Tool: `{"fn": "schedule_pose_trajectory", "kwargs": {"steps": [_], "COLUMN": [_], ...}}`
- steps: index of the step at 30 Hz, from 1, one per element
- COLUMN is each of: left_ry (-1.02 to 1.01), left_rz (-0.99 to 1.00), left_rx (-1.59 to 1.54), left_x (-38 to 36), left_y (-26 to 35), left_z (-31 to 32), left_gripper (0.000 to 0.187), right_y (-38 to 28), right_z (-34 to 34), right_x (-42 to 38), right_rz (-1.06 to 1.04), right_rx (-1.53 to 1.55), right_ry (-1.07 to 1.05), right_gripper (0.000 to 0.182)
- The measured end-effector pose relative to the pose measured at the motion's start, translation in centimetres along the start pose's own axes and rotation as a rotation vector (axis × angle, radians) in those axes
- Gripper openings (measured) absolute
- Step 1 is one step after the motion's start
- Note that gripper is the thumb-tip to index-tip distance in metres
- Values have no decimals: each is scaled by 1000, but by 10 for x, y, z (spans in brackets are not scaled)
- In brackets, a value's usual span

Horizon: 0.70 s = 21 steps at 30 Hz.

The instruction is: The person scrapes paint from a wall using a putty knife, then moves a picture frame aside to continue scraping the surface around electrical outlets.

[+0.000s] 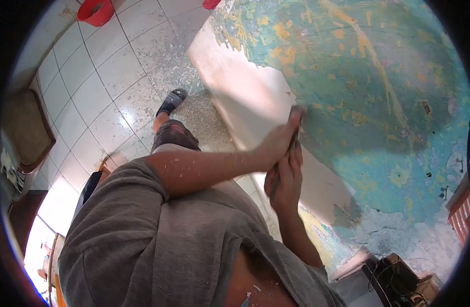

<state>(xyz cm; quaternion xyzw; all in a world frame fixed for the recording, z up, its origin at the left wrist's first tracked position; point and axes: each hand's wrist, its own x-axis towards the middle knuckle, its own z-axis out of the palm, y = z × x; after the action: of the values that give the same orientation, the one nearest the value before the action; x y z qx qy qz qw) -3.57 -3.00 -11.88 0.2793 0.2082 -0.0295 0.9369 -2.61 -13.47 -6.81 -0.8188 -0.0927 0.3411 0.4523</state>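
Note:
Both my hands are on a narrow dark scraper (296, 137), its front end against the peeling wall (347, 92). My left hand (277, 146) reaches across from the left and closes round the tool near that end, a finger stretched along it. Just below, my right hand (287, 187) is wrapped round the rear part. Much of the scraper is hidden by my fingers. The wall carries worn green and yellow paint, with a bare whitish strip (260, 97) beside the hands. White flecks dot my left forearm.
Paint chips (163, 56) litter the white tiled floor (81, 82) by my sandalled foot (172, 101). A red bucket (96, 13) stands at the top left. A brown-edged chair (28, 130) is at the left. Dark equipment with cables (391, 279) sits at the lower right.

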Motion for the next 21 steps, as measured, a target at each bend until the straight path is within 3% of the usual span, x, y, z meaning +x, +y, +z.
{"fn": "schedule_pose_trajectory", "kwargs": {"steps": [3, 5, 6, 9, 10, 11, 12, 14, 19, 21], "left_ry": [83, 139, 99, 20, 75, 121, 53, 43, -43, 44], "left_rz": [-21, -42, -58, -96, 26, 137, -53, -33, 15, -27], "left_rx": [-176, -202, -155, -75, -40, 2, -206, -228, -80, -136], "left_x": [29, 24, 14, 1, 8, 12, 23, 22, -9, 7], "left_y": [10, 17, 16, 9, 7, 3, 9, 10, 0, 9], "left_z": [-22, -25, -21, -8, -5, -3, -10, -14, 3, -7], "left_gripper": [79, 81, 81, 81, 80, 80, 77, 76, 80, 81], "right_y": [-1, -1, 2, 22, -10, -6, 1, 4, 4, 6], "right_z": [-3, 10, 17, 30, 27, 23, 18, 11, 11, 8], "right_x": [22, 26, 25, 4, -22, -14, 0, 12, -23, -12], "right_rz": [-51, 226, 224, 360, 60, 63, 97, 113, 81, 108], "right_rx": [-192, 248, 244, 589, 160, 158, 180, 207, 190, 214], "right_ry": [-106, -118, -124, 496, 190, 192, 114, -74, 103, 179], "right_gripper": [38, 40, 40, 30, 25, 25, 26, 27, 30, 31]}}
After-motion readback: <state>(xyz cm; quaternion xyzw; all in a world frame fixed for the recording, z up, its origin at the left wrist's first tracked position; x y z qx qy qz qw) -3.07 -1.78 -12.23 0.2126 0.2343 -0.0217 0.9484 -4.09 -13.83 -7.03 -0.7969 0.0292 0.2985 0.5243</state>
